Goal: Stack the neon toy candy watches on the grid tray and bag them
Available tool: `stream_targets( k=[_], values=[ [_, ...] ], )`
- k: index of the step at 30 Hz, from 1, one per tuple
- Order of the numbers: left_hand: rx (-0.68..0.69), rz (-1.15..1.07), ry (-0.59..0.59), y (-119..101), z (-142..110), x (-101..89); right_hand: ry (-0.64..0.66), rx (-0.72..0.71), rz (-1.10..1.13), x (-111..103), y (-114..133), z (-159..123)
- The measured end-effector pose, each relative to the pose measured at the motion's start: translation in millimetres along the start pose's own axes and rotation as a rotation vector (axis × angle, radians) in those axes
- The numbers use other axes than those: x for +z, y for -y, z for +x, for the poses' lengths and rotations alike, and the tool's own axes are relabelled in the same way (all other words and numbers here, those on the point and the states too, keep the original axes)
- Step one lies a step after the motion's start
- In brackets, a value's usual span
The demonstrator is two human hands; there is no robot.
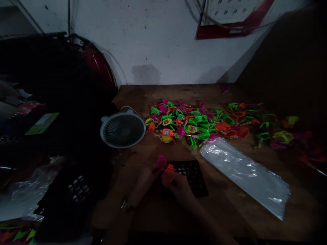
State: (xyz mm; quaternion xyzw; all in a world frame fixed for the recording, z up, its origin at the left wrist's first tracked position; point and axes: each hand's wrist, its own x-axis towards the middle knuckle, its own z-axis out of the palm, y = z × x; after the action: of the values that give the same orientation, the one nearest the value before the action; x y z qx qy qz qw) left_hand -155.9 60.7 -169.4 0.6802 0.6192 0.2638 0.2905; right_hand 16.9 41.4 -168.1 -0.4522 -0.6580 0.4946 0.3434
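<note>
In the dim light my left hand (144,178), with a watch on its wrist, is closed on a pink plastic toy watch (161,161). Close beside it, my right hand (181,188) grips an orange toy watch (169,173) by its lower part. Both hands are over the near-left side of a black perforated tray (200,178) lying on the wooden table (150,217). Beyond them spreads a pile of green, yellow, orange and pink toy watches (192,128), some with small clear tubes attached. My fingertips are dark and partly hidden.
A round grey fan (124,130) stands left of the pile. A stack of clear plastic bags (245,173) lies to the right. Dark crates and plastic wrap (30,187) crowd the left side. A white wall with a calendar (232,17) rises behind.
</note>
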Motion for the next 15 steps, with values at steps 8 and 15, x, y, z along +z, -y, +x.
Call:
stream_targets(
  k=[8, 15],
  values=[
    [0.027, -0.086, 0.03, 7.1, 1.6, 5.1, 0.14, -0.054, -0.14, 3.3, 1.8, 2.6],
    [-0.073, -0.087, -0.128, -0.3, -41.7, -3.0, 0.136, -0.087, -0.046, -57.0, 2.2, 48.2]
  ],
)
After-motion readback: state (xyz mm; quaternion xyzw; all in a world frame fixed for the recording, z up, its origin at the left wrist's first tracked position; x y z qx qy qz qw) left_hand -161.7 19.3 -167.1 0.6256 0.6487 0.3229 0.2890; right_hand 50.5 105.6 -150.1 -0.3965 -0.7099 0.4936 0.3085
